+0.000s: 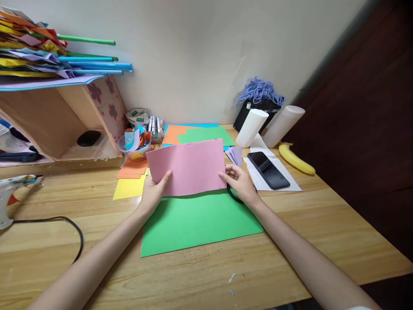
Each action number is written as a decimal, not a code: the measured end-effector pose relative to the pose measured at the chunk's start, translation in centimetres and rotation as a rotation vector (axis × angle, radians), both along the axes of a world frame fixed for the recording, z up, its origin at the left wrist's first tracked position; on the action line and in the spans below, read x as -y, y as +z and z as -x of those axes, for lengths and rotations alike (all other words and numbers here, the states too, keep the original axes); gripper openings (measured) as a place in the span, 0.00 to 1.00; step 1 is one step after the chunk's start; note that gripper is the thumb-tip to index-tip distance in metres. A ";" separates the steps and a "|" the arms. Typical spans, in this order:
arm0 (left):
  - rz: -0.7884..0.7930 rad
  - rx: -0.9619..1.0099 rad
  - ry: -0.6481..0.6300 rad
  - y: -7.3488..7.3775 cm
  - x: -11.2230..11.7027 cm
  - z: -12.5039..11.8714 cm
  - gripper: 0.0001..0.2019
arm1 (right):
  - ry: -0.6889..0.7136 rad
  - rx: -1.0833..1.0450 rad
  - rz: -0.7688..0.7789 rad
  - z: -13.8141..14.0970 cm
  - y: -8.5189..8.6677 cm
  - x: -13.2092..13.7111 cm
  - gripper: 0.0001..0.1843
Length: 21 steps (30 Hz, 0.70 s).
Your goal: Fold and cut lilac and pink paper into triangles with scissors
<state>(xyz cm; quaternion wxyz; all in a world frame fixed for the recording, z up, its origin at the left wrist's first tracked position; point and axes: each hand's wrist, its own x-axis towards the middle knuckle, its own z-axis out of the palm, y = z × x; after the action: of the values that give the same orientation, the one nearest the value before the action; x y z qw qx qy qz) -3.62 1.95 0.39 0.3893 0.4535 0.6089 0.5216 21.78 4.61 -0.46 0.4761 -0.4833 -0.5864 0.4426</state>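
A rectangular sheet of pink paper [193, 168] is held up slightly tilted, its lower edge a little wavy. My left hand [152, 189] grips its left side, thumb in front and the other fingers hidden behind. At the right edge, my right hand [240, 183] pinches the same sheet between thumb and fingers. Under it lies a large green sheet [200, 224] on the wooden table. A black loop [234, 194], perhaps a scissor handle, shows below my right hand; the rest of it is hidden.
Orange sheets [130, 168], yellow paper [129, 188] and a bowl of paper scraps [134, 146] lie left. A glue gun [9, 193] trails its cord. A phone [269, 170], banana [296, 159] and white rolls [252, 128] sit right. A wooden box [106, 112] stands back left.
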 end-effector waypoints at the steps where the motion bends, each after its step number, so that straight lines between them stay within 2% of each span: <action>1: 0.003 -0.003 0.018 -0.2 -0.2 0.2 0.24 | -0.029 0.022 0.010 -0.4 0.1 -0.1 0.14; 4: 0.020 -0.031 0.061 -0.5 -0.6 0.8 0.24 | -0.008 0.233 0.058 -1.8 0.5 -0.1 0.16; 7: 0.015 -0.074 0.058 -0.7 -0.8 1.0 0.23 | 0.147 0.633 0.037 -3.3 1.2 0.3 0.14; 9: -0.012 -0.118 0.043 -0.8 -0.8 1.0 0.23 | 0.207 0.829 -0.006 -3.9 1.8 0.6 0.12; 13: -0.056 -0.303 0.012 -0.7 -1.2 1.4 0.25 | 0.214 0.996 -0.028 -3.9 2.6 1.3 0.08; 16: 0.021 -0.468 -0.101 -0.3 -1.7 2.1 0.28 | 0.185 1.054 -0.022 -3.7 3.0 1.6 0.06; 21: 0.057 -0.664 -0.410 0.7 -2.0 3.2 0.33 | 0.111 1.142 -0.038 -3.7 3.2 1.7 0.07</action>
<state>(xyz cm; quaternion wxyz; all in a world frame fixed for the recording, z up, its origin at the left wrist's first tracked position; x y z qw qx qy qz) -6.81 3.94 1.13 0.2796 0.6990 0.6127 0.2405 25.50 2.96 2.78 0.0688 -0.6055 -0.7830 0.1251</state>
